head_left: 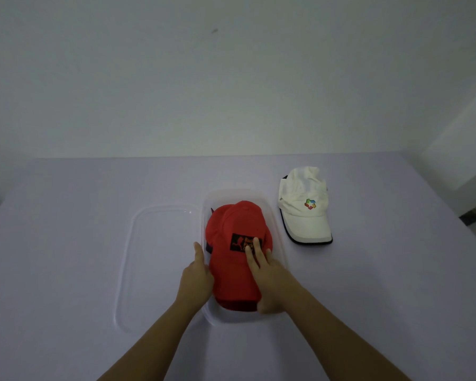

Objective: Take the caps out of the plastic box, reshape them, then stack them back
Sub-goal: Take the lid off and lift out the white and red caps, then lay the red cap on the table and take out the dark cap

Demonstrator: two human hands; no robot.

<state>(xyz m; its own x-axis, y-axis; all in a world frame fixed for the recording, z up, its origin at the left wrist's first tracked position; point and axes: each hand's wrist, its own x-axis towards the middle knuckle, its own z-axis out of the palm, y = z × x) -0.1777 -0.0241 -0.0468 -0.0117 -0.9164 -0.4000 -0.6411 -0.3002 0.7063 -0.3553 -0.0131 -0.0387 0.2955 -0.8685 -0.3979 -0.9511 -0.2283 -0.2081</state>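
Note:
A red cap (235, 229) with a black patch lies in the clear plastic box (276, 213) at the table's middle, brim toward me. My left hand (197, 276) holds the cap's left side, thumb up along the box wall, fingers hidden under the cap. My right hand (267, 276) lies on the cap's brim with fingers straight, reaching the patch. A white cap (302, 204) with a coloured logo sits on the table to the right of the box, outside it.
The box's clear lid (138, 259) lies flat on the table just left of the box. The lilac table (66, 243) ends at a white wall behind. A dark gap shows at the table's right edge.

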